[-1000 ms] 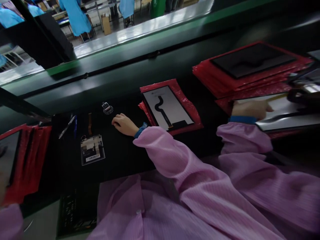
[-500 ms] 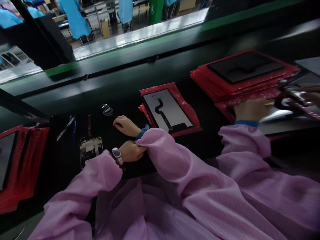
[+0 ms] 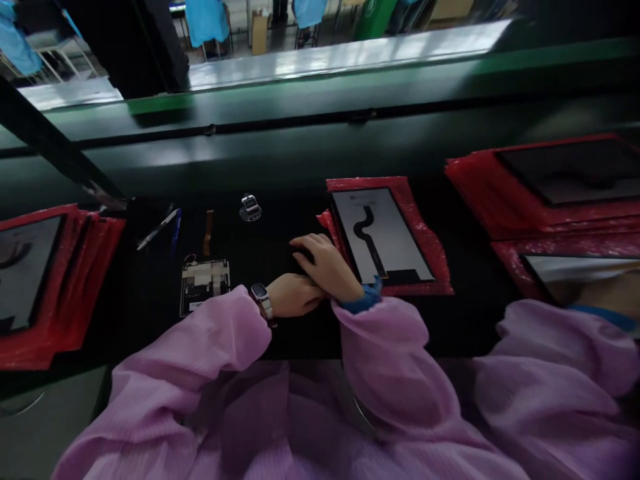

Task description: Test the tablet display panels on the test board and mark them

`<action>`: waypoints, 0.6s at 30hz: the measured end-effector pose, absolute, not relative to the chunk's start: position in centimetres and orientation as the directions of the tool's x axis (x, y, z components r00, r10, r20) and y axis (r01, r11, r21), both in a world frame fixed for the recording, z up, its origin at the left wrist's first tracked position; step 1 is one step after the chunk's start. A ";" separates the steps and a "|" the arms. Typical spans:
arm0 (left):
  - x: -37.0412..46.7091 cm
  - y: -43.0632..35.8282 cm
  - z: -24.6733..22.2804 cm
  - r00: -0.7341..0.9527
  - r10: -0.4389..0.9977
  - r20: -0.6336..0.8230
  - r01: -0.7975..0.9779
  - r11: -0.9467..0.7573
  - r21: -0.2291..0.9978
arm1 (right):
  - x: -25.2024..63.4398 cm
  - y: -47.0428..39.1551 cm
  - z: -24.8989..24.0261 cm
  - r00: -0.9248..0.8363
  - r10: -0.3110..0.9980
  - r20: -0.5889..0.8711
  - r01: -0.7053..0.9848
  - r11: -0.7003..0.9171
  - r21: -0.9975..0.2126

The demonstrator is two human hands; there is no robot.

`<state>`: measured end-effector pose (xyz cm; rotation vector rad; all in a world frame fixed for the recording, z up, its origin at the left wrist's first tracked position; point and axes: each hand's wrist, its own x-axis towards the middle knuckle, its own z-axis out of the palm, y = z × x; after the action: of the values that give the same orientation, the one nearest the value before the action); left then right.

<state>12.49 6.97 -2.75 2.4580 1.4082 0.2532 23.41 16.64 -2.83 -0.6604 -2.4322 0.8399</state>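
Note:
My left hand (image 3: 294,295), with a watch on its wrist, lies low over the black table; its fingertips are hidden beneath my other hand. My right hand (image 3: 331,265), with a blue wristband, rests across it, fingers loosely bent and apart, holding nothing. Just right of it, a display panel (image 3: 400,230) with a black flex cable lies on red bubble wrap (image 3: 434,247). Left of my hands is a small opened device (image 3: 205,283) showing its circuitry. An orange-brown flex strip (image 3: 209,232) lies above that device, and a small metallic item (image 3: 250,207) sits further right.
Red-wrapped panels are stacked at the far left (image 3: 95,267) and at the right (image 3: 475,177). Two pens (image 3: 159,229) lie at the left. Another person's hand (image 3: 607,293) is over a panel at the right edge. A green ledge (image 3: 300,150) runs behind the table.
The view has swung left and the table items appear further right. My left hand no longer touches the right cuff, and my right hand now lies over its fingers.

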 end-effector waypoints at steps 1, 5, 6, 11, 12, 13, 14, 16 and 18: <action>12.5 6.9 -2.7 0.497 0.868 0.007 0.811 -0.468 0.352 | 24.8 15.9 -3.3 -0.698 0.647 0.306 0.348 0.680 -0.645; 12.4 6.5 -2.5 0.467 0.884 0.004 0.814 -0.432 0.388 | 30.2 12.4 -5.6 -0.459 0.791 0.404 0.588 0.612 -0.530; 12.5 6.4 -2.5 0.463 0.887 0.000 0.815 -0.425 0.393 | 31.4 11.6 -6.1 -0.433 0.796 0.422 0.621 0.603 -0.500; 13.3 6.1 -2.4 0.435 0.900 -0.028 0.829 -0.388 0.404 | 35.9 9.9 -7.8 -0.269 0.827 0.494 0.788 0.484 -0.381; 13.5 6.0 -2.3 0.425 0.904 -0.034 0.834 -0.377 0.403 | 36.5 10.1 -8.1 -0.255 0.831 0.495 0.800 0.468 -0.374; 13.7 5.9 -2.2 0.415 0.909 -0.040 0.839 -0.366 0.402 | 37.0 10.4 -8.4 -0.260 0.828 0.496 0.802 0.471 -0.366; 14.0 5.8 -2.1 0.404 0.914 -0.046 0.846 -0.354 0.398 | 37.3 10.8 -8.6 -0.270 0.825 0.497 0.800 0.479 -0.361; 14.4 5.6 -2.1 0.384 0.922 -0.056 0.858 -0.334 0.391 | 37.8 11.5 -8.8 -0.276 0.818 0.504 0.784 0.496 -0.375; 14.9 5.5 -2.3 0.371 0.927 -0.052 0.861 -0.323 0.394 | 38.0 12.0 -8.8 -0.254 0.825 0.505 0.765 0.491 -0.416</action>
<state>14.88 5.51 -2.25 2.2823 1.5621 0.2593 38.04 12.04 -8.75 -1.3043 -2.0519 0.1109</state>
